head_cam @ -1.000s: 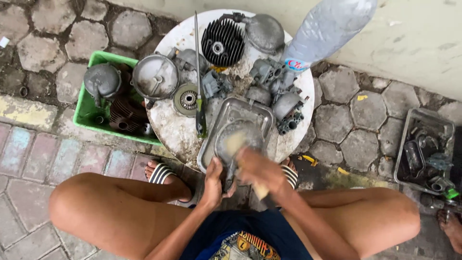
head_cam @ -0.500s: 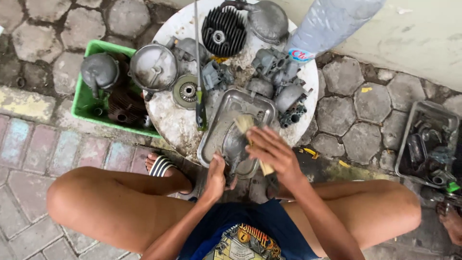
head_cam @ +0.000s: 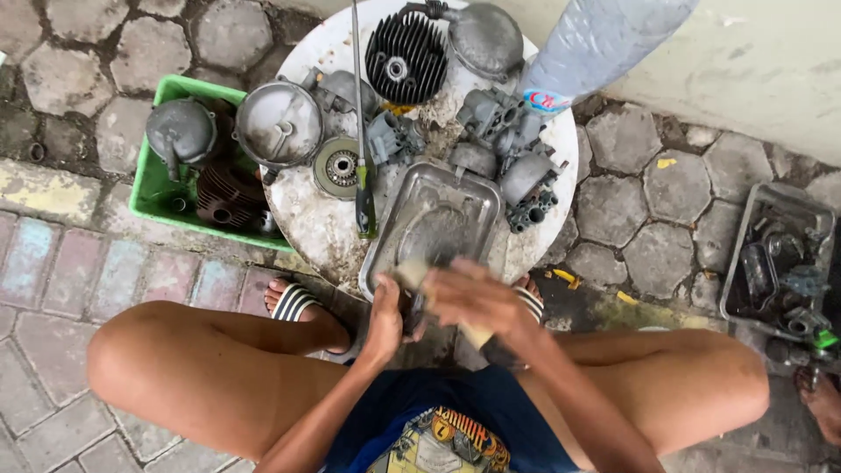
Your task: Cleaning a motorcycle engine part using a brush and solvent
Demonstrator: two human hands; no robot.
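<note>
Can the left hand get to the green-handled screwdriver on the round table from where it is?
Probably yes: the left hand sits at the tray's near edge, and the screwdriver lies just beyond, its handle uncovered.

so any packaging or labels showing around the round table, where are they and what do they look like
plastic bottle: top right edge of the round white table, lying tilted, clear greyish body.
bottle label: band at the bottle's lower end, white with red and blue print.
No signs or screens in view.

We're in dark blue shorts (head_cam: pixel 438 403), a shirt with a yellow-red graphic print (head_cam: pixel 442 442), black-and-white striped sandals (head_cam: pixel 293 302), arms bare.
</note>
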